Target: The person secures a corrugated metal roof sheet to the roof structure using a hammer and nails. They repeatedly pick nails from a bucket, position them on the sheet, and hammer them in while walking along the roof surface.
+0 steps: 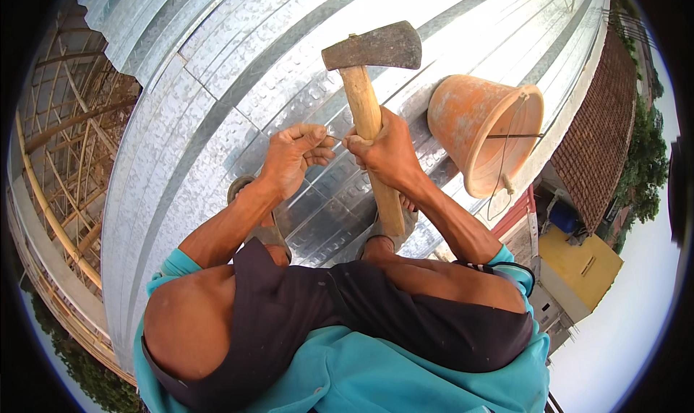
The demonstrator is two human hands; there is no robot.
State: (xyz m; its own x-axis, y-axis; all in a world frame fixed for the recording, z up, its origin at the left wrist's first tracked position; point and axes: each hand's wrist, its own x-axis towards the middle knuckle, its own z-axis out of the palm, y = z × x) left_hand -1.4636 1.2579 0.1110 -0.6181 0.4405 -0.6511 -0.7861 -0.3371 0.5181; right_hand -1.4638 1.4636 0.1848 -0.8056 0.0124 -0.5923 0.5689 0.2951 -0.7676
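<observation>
Right hand [387, 152] clenches the hatchet [369, 87] handle, head up at twelve o'clock. Left hand [293, 156] fingers pinch a thin nail [334, 138]. Orange bucket [484, 131] lies at three o'clock.

A hatchet [370, 87] stands upright at upper centre of the frame: a rusty dark steel head at the top (blade toward the right) on a pale wooden handle running down to mid-frame. Just left of the handle, a thin nail [334, 138] lies level.

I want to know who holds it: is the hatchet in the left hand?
No, the right hand grips the hatchet by its wooden handle.
</observation>
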